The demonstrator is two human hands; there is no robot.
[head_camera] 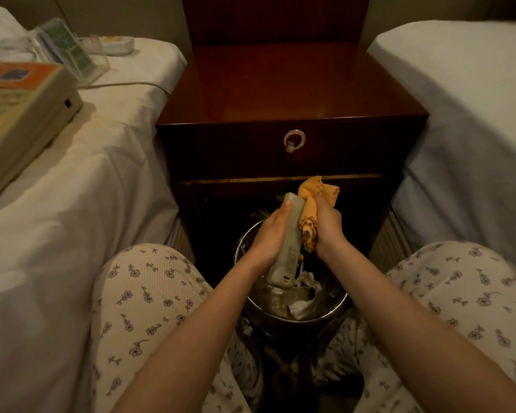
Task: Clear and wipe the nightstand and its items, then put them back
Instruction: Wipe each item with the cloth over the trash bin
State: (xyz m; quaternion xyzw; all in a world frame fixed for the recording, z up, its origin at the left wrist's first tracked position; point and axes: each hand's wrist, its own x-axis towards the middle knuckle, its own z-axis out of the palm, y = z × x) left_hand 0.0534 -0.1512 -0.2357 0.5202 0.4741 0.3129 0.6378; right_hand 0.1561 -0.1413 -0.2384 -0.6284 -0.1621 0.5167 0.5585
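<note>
The dark wooden nightstand (289, 84) stands between two beds, its top bare. Below its drawer front, my left hand (270, 234) grips a long beige remote control (289, 248), held upright over a bin. My right hand (328, 225) is closed on a bunched orange cloth (313, 210) that presses against the remote's right side. On the left bed lie a beige telephone (21, 114) with an orange label, a clear acrylic holder (69, 49) and a small white item (116, 44).
A round metal waste bin (295, 305) with crumpled paper sits on the floor between my knees. The left bed (87, 204) and the right bed (474, 129) flank the nightstand closely. A ring pull (294, 140) hangs on the drawer. A cord (125, 84) runs across the left bed.
</note>
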